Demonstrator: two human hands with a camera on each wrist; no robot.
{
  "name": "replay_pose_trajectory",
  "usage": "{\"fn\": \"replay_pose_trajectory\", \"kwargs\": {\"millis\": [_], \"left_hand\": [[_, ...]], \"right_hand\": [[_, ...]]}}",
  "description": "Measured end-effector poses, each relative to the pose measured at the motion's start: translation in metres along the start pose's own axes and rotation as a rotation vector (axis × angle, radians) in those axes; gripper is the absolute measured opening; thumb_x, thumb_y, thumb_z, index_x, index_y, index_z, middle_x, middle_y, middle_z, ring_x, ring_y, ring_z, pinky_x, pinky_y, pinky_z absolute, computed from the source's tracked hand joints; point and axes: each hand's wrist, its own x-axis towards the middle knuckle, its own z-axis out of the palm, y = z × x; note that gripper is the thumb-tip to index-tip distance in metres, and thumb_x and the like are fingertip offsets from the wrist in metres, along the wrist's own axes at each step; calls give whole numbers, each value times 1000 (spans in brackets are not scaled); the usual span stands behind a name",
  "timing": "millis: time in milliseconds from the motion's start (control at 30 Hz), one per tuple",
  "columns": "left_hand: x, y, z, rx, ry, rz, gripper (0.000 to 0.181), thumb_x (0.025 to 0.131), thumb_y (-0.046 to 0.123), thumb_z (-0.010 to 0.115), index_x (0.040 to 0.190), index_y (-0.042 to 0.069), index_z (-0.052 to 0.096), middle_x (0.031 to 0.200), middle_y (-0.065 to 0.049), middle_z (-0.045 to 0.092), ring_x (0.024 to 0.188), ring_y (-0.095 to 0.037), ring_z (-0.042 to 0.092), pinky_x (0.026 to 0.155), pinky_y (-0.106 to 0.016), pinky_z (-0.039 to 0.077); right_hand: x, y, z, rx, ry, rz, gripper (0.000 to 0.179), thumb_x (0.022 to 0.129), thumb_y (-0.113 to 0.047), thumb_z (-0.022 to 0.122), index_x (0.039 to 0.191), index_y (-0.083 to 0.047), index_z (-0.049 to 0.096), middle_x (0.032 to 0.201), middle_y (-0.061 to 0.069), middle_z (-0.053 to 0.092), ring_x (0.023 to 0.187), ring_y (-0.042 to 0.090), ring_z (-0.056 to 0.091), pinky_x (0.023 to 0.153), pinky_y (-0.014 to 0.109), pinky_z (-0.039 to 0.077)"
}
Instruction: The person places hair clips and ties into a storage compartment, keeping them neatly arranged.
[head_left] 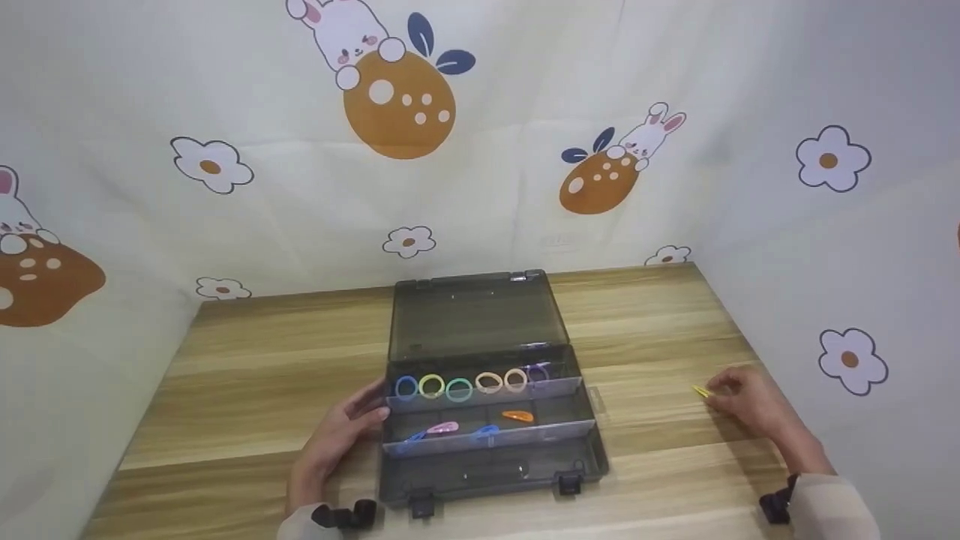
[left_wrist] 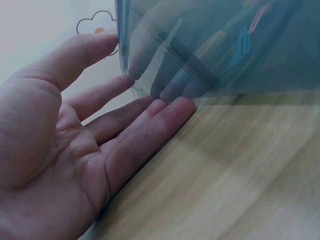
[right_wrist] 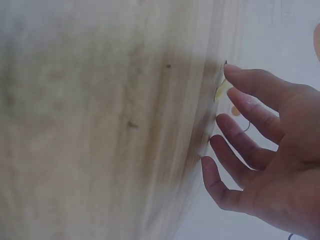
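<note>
A dark see-through plastic box (head_left: 491, 471) lies with its lid (head_left: 476, 319) folded back. My left hand (head_left: 341, 435) rests against its left side, thumb at the top edge. In the left wrist view the box wall (left_wrist: 280, 70) meets the extended fingers (left_wrist: 145, 135). To the right of the box, my right hand (head_left: 750, 401) pinches a yellow hair clip (head_left: 700, 391) between thumb and index finger, low over the table. The right wrist view shows the yellow clip (right_wrist: 221, 90) at those fingertips, the other fingers loosely bent.
Several coloured rings (head_left: 460, 390) stand in the back compartment. The middle one holds an orange hair clip (head_left: 517, 415), a pink clip (head_left: 442, 427) and blue clips (head_left: 487, 430). Two latches (head_left: 570, 484) jut from the front. Behind the wooden table (head_left: 285, 375) hangs a printed curtain (head_left: 510, 187).
</note>
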Motion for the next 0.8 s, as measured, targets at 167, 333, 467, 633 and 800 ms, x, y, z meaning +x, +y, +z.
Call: {"fn": "replay_pose_trajectory", "kwargs": {"millis": [167, 333, 467, 633, 800], "left_hand": [[0, 1, 0, -4, -9, 7, 65, 96, 10, 64, 152, -3, 36, 154, -26, 43, 143, -41, 42, 100, -18, 48], [-1, 3, -1, -18, -7, -4, 65, 95, 10, 65, 153, -2, 35, 154, -25, 42, 143, -40, 42, 100, -19, 49], [-2, 3, -1, -2, 5, -7, 67, 95, 13, 66, 152, -2, 35, 154, -26, 43, 142, -40, 43, 98, -20, 51], [-3, 2, 0, 29, 22, -24, 66, 95, 16, 67, 152, -1, 38, 153, -23, 45, 143, -39, 43, 98, -16, 48], [-2, 2, 1, 17, 14, -11, 65, 96, 13, 66, 152, -1, 37, 153, -24, 45, 143, -39, 43, 99, -14, 46]], "right_hand": [[0, -1, 0, -26, 5, 4, 16, 83, -11, 78, 93, 1, 75, 105, 26, 70, 105, 45, 62, 94, 61, 47], [0, -3, 4, -53, -2, 19, 9, 83, -13, 77, 88, -5, 76, 109, 27, 68, 106, 46, 61, 92, 62, 47], [0, -5, 6, -94, 13, 4, 8, 81, -15, 78, 84, -8, 76, 110, 26, 66, 107, 46, 61, 91, 62, 48], [0, -8, 7, -133, 32, -44, 9, 78, -14, 79, 81, -7, 76, 108, 22, 70, 106, 47, 63, 91, 61, 50], [1, -10, 8, -146, 54, -74, 10, 76, -11, 77, 82, -3, 77, 104, 20, 71, 102, 45, 65, 88, 58, 52]]}}
